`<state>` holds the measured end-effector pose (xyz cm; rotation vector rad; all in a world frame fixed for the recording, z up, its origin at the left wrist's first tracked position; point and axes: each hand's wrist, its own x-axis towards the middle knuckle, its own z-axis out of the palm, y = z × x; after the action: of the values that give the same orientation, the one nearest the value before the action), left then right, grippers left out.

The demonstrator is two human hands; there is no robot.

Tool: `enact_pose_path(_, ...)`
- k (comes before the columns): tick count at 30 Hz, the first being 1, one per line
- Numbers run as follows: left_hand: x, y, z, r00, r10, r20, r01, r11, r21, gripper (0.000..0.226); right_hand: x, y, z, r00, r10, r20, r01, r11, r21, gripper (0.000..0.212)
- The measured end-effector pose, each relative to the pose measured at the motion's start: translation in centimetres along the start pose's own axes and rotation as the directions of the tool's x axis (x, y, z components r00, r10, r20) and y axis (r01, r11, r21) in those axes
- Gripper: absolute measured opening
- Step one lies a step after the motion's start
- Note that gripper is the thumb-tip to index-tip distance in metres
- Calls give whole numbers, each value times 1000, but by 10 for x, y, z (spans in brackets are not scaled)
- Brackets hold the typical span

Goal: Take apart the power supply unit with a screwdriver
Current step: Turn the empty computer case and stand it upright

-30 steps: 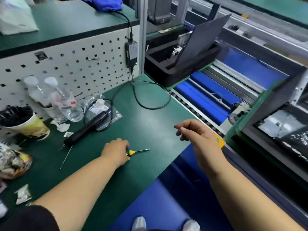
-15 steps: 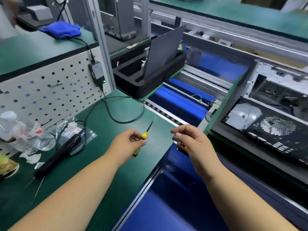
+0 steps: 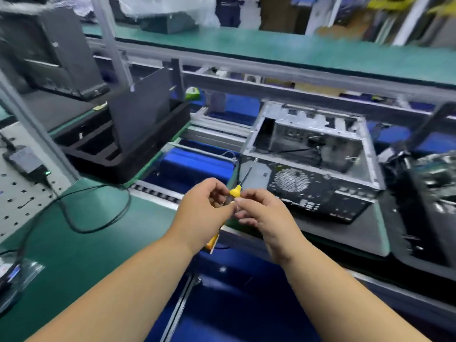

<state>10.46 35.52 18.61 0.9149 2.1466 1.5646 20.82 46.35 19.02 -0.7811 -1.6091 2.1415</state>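
Head view is smearing with motion blur, so small details are hard to read. At the far left a pegboard is running off the frame edge, with a black adapter hanging on it and its cable looping across the green bench. Behind it a black foam tray is holding an upright dark panel. At centre the left hand is closing around the screwdriver, hiding most of its handle; only the yellow collar and thin shaft are showing. The right hand is pinching that collar with its fingertips. Just beyond, the opened computer case is sitting on the conveyor; I cannot tell whether a power supply is inside. Compared with a second ago, the screwdriver is no longer lying on the bench, and the view is now facing the case.
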Motion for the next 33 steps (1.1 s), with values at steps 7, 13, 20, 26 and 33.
enact_pose_path(7, 20, 45, 89, 984, 136, 117, -140, 990, 23, 22, -9, -29, -88, 988, -74, -138, 69, 997, -40, 16)
enact_pose_path(13, 34, 78, 170, 928, 199, 316, -202, 979, -24, 27, -17, -43, -172, 956, -121, -268, 102, 991, -85, 8)
enact_pose_path(20, 65, 92, 241, 895, 261, 362, -283, 959, 9, 23, -20, -49, -282, 878, -181, -442, 87, 971, -224, 13)
enact_pose_path(26, 105, 93, 286, 897, 284, 338, -337, 935, 109, 19, -16, -43, -347, 795, -166, -583, 58, 978, -200, 12)
enact_pose_path(33, 136, 101, 338, 795, 437, 421, -577, 758, 304, 17, -3, -25, -404, 717, -139, -683, -146, 928, -342, 10)
